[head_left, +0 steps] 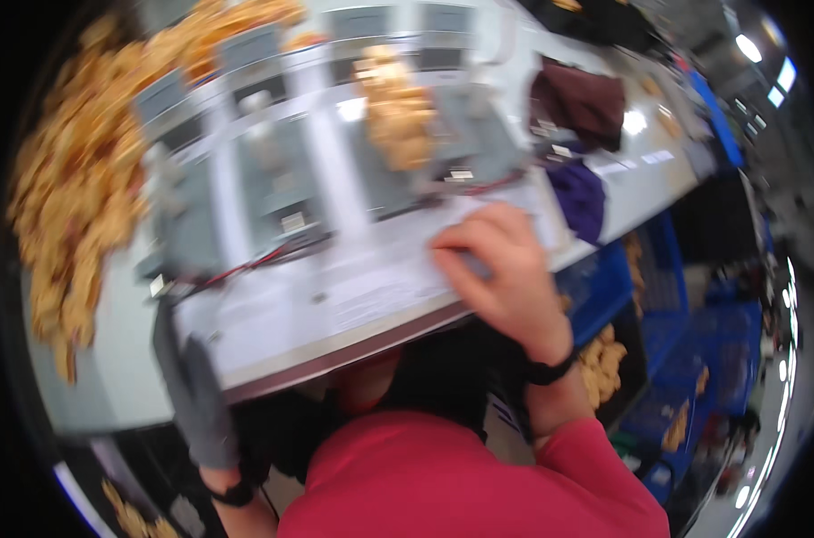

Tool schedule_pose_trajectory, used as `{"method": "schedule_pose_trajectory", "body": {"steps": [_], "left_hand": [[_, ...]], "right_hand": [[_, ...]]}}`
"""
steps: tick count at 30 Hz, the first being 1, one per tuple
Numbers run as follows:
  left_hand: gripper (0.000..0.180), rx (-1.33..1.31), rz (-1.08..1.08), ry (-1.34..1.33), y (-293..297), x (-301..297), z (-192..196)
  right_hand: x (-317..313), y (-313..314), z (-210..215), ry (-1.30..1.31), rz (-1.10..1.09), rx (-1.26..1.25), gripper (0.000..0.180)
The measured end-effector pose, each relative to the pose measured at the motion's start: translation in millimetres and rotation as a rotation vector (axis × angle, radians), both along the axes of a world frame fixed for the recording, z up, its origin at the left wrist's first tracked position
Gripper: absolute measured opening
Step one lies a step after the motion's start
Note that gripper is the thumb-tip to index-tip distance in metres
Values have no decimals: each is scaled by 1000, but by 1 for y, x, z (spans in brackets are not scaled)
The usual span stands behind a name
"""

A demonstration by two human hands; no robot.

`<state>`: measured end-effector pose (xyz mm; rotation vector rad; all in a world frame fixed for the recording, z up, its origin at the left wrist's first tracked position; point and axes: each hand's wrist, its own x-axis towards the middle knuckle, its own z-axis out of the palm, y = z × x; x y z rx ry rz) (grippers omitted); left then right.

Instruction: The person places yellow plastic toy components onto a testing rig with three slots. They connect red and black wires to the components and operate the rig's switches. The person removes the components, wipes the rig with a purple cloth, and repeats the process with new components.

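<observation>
Head view, blurred by motion, shows the right hand (501,269) lying palm-down on the near edge of the pale bench (111,377), its fingers curled together over a white printed sheet (371,287); whether it pinches the sheet I cannot tell. A black wristband (550,369) sits just behind this hand, above a red sleeve (595,448). The left hand (196,394), in a grey glove, hangs flat against the bench's front edge with its fingers straight and together, holding nothing. Just beyond the right hand stand grey metal fixtures (272,179) with red wires (246,266), and a small stack of tan pieces (396,112) rests on them. Far beyond the left hand spreads a large heap of tan pieces (71,188). Off to the right hand's outer side lie a purple cloth (579,195) and a maroon cloth (582,100); below it are blue crates (658,332).
</observation>
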<state>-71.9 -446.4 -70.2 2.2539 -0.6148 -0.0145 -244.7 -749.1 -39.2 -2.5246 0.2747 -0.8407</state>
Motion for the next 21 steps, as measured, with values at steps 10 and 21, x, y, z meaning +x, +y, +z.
{"method": "schedule_pose_trajectory", "body": {"steps": [10,21], "left_hand": [[49,-41,-22,-4,1,1,-2],[50,-48,1,45,-3,-5,11]], "right_hand": [[-2,-1,-2,-67,23,13,12],[-5,-3,3,-175,70,169,13]]}}
